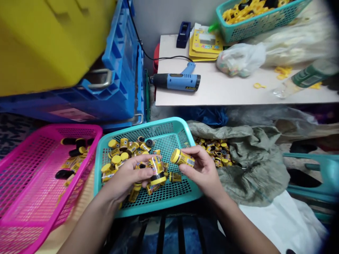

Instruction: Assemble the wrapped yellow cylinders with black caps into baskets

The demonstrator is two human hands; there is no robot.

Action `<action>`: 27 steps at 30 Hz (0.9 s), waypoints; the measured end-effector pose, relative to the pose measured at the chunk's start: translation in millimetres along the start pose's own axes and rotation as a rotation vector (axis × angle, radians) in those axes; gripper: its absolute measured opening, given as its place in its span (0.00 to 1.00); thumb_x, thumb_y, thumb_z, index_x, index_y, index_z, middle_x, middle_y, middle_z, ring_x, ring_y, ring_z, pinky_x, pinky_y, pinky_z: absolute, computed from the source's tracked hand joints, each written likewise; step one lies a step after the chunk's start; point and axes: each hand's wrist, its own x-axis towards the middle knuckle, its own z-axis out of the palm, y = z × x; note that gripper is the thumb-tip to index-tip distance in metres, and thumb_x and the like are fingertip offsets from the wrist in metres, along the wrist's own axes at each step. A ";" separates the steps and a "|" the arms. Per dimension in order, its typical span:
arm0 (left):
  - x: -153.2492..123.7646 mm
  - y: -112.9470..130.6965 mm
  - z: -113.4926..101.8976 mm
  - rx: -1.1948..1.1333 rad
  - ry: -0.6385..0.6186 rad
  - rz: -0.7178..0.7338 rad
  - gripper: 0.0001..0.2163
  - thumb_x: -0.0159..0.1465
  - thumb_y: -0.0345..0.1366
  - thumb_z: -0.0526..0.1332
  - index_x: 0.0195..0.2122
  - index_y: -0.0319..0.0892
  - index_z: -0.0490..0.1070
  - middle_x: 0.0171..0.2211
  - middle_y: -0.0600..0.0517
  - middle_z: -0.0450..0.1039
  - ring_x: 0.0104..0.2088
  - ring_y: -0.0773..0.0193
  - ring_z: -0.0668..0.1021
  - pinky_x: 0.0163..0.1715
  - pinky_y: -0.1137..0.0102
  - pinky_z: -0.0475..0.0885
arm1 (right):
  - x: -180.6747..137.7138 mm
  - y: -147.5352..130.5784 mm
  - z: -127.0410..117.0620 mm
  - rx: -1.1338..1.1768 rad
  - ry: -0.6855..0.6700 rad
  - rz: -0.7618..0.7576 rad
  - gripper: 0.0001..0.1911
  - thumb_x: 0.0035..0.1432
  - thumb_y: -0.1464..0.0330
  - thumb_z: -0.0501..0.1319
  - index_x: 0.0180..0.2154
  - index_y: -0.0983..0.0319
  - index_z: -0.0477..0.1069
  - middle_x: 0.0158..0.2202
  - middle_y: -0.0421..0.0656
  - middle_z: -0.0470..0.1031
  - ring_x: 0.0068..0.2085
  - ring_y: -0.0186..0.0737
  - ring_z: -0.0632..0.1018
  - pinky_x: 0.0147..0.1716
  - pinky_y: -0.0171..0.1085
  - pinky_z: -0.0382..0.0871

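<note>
My left hand [135, 173] is closed around a small yellow bottle [156, 168] with a printed label, a black band and a yellow cap pointing down toward me. A second small bottle [186, 158] lies on its side between the thumb and fingers of my right hand [205, 169], its yellow cap facing left. Both hands are above a turquoise basket [169, 203], where several similar yellow bottles [116, 159] lie jumbled, mostly toward the left side. Part of that pile is hidden behind my left hand.
At the left stands a pink basket [26, 224] with bottles and black pieces. A green-grey sack [251, 180] holding more bottles lies open at the right. On the white table [209, 95] are a blue heat gun [180, 82], yellow cards [205, 44] and a turquoise basket [254, 28] of yellow parts. Blue crates [116, 77] rise behind.
</note>
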 end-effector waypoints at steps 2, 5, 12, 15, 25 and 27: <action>3.0 1.1 4.8 -0.024 -0.023 -0.018 0.28 0.45 0.44 0.75 0.47 0.39 0.77 0.28 0.51 0.76 0.18 0.75 0.67 0.19 0.77 0.63 | -2.6 -1.0 -12.8 -0.028 0.060 -0.045 0.11 0.57 0.62 0.67 0.42 0.56 0.72 0.38 0.39 0.76 0.38 0.32 0.76 0.37 0.30 0.70; 12.7 6.8 21.8 -0.056 -0.038 -0.069 0.28 0.46 0.44 0.75 0.48 0.39 0.77 0.32 0.49 0.78 0.20 0.74 0.69 0.20 0.76 0.65 | -7.1 -0.6 -37.2 -0.072 0.201 -0.093 0.11 0.64 0.58 0.59 0.43 0.57 0.73 0.38 0.40 0.75 0.37 0.33 0.75 0.35 0.31 0.69; 46.2 36.7 119.0 0.034 -0.197 -0.025 0.23 0.55 0.45 0.69 0.50 0.43 0.73 0.50 0.45 0.77 0.46 0.56 0.78 0.37 0.68 0.77 | -15.0 -6.6 -119.1 -0.528 0.680 -0.233 0.21 0.65 0.52 0.52 0.42 0.62 0.72 0.38 0.45 0.74 0.38 0.39 0.75 0.38 0.37 0.68; 48.7 49.1 139.2 0.107 -0.215 0.059 0.31 0.58 0.48 0.67 0.61 0.46 0.65 0.63 0.46 0.66 0.63 0.50 0.67 0.56 0.58 0.70 | -18.5 -15.4 -139.2 -0.705 0.850 -0.339 0.25 0.66 0.51 0.49 0.45 0.63 0.71 0.42 0.49 0.74 0.42 0.42 0.76 0.43 0.41 0.69; 6.0 26.5 -18.3 0.738 0.427 0.249 0.19 0.63 0.54 0.57 0.45 0.46 0.75 0.44 0.55 0.80 0.51 0.47 0.78 0.54 0.56 0.70 | 13.2 -28.1 -85.2 -0.498 0.505 -0.286 0.12 0.65 0.60 0.58 0.40 0.61 0.73 0.36 0.44 0.76 0.38 0.36 0.77 0.40 0.37 0.71; -6.3 9.1 -53.6 1.130 0.617 0.214 0.22 0.66 0.53 0.52 0.45 0.41 0.75 0.45 0.50 0.79 0.52 0.42 0.76 0.56 0.52 0.67 | 33.1 -27.8 -55.4 -0.525 0.181 -0.258 0.11 0.66 0.61 0.57 0.41 0.61 0.74 0.38 0.43 0.77 0.39 0.36 0.77 0.41 0.38 0.72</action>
